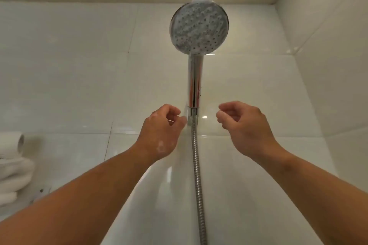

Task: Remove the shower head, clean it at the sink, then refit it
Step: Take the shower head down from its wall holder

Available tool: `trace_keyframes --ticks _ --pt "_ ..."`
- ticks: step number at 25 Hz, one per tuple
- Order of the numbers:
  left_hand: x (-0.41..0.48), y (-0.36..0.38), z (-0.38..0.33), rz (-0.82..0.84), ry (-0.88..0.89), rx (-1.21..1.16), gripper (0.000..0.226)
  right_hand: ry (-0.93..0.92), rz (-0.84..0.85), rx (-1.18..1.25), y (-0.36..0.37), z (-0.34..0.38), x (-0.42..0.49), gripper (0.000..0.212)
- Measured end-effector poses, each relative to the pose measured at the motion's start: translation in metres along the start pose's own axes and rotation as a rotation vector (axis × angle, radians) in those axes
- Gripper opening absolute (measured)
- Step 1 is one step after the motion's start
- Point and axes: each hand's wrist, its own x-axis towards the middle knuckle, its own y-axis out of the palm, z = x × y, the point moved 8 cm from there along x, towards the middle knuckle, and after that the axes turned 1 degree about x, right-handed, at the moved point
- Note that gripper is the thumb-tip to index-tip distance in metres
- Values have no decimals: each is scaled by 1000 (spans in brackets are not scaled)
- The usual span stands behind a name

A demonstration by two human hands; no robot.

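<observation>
A chrome shower head [199,27] with a round grey spray face stands upright in its wall holder [192,114], and its handle [194,81] runs straight down into it. A ribbed metal hose [197,167] hangs from the holder's underside. My left hand [161,133] hovers just left of the holder, fingers curled, fingertips close to the holder; whether they touch it I cannot tell. My right hand [245,125] floats a short way to the right of the holder, fingers loosely curled around nothing.
Glossy cream wall tiles surround the fitting, with a wall corner [298,61] to the right. Folded white towels [12,177] and a paper roll [14,142] sit on a rack at the lower left.
</observation>
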Motion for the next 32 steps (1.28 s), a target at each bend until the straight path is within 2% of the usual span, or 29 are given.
trace_keyframes --ticks 2,6,10,15,26,32 --pt "18 5 -4 -17 2 4 25 -10 37 -8 12 5 17 26" --pt "43 20 -22 -27 116 -10 25 -76 93 30 35 20 48 34" --pt "47 26 -31 -66 218 -7 28 -112 129 140 50 28 62 21" --pt "54 24 -35 -70 255 -17 24 -144 31 147 49 38 68 10" --pt "71 6 -61 14 178 -109 29 -102 120 110 39 62 99 13" --pt "73 -3 -78 -24 150 -70 32 -43 111 175 26 76 103 10"
